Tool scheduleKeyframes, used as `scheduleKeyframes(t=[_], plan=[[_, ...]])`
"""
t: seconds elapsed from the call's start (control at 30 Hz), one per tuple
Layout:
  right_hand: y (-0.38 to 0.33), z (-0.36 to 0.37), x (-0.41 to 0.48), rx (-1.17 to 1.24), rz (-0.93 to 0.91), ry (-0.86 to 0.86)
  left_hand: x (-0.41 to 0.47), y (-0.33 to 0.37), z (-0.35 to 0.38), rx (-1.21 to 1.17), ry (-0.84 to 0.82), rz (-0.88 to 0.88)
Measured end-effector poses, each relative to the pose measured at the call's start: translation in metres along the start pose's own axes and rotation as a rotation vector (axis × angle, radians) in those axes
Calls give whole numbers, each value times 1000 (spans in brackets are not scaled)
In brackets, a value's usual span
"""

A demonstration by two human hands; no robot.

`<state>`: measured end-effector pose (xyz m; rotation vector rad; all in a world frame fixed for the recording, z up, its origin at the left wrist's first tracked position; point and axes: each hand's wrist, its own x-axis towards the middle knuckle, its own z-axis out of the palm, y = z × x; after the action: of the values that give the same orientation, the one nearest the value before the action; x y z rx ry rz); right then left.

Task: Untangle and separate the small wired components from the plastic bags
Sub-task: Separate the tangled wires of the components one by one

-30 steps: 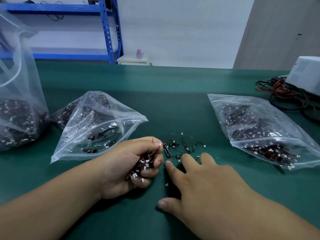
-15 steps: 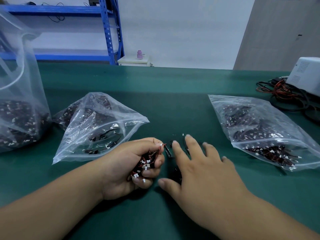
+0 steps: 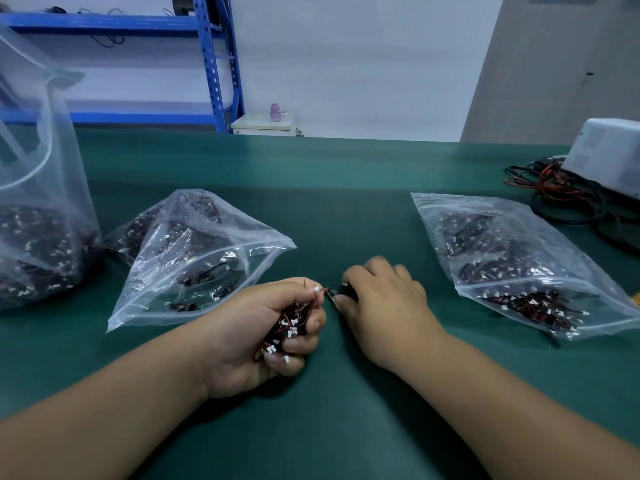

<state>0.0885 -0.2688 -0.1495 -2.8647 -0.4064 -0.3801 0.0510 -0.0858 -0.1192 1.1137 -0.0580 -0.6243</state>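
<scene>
Bundle (image 3: pixel 289 325): thin red and black wires with tiny white plug ends, matted into a springy knot. It sits in the left hand (image 3: pixel 256 341), whose fingers are clamped round it just above the tabletop (image 3: pixel 346 427).
Left hand: my reading is that it serves as the anchor while single pieces are teased out of the knot.
Right hand (image 3: pixel 384 303): its fingers (image 3: pixel 374 268) are curled down and closed on a few loose pieces (image 3: pixel 341 292) that lie on the tabletop just beside the bundle. A red wire seems to run from the knot towards the thumb.
Loose pieces: short, dark and light. The next move likely calls for a slow pull along one wire while the left hand holds firm, since a jerk could tighten the snarl or strain a plug.
Tabletop: smooth matt green mat, dark enough to hide black wire.
Middle bag (image 3: pixel 194 251): clear crinkled zip bag, slumped like a tent, with a few pieces near its mouth and more heaped behind.
Right bag (image 3: pixel 512 258): glossy, lying flat and well filled, with red wires showing at its near end.
Left bag (image 3: pixel 41 188): tall and soft, standing open, with a dark mass at the bottom.
Grey box (image 3: pixel 609 154): hard plastic, at the far right, with coiled cables (image 3: pixel 557 192) in front of it.
Shelf (image 3: pixel 214 64): blue perforated steel, against the pale wall.
</scene>
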Motion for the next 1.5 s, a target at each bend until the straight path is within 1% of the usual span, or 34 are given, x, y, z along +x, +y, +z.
scheduleKeyframes(t=[0.23, 0.37, 0.53, 0.7, 0.83, 0.97, 1.13, 1.3, 1.37, 1.5], plan=[[-5, -7, -5, -61, -105, 9, -4, 2, 9, 32, 52, -1], [-9, -10, -9, -101, -107, 38, -5, 2, 9, 31, 55, -7], [-9, -11, -11, -129, -76, 23, -6, 2, 9, 24, 65, -10], [-10, -12, -15, -107, -21, 59, -5, 3, 9, 26, 68, -22], [-9, -16, -23, -136, -28, 52, -6, 3, 10, 22, 64, -23], [-6, -21, -31, -80, -41, 20, -6, 2, 10, 16, 66, -22], [1, -27, -41, -1, 9, 8, -6, 2, 8, -4, 69, -11], [2, -29, -44, -47, -2, -7, -7, 2, 8, -36, 68, 1], [2, -28, -44, -21, -1, -2, -7, 3, 8, -35, 65, -9], [4, -27, -41, 50, 88, 22, -5, 3, 7, -48, 69, -32]])
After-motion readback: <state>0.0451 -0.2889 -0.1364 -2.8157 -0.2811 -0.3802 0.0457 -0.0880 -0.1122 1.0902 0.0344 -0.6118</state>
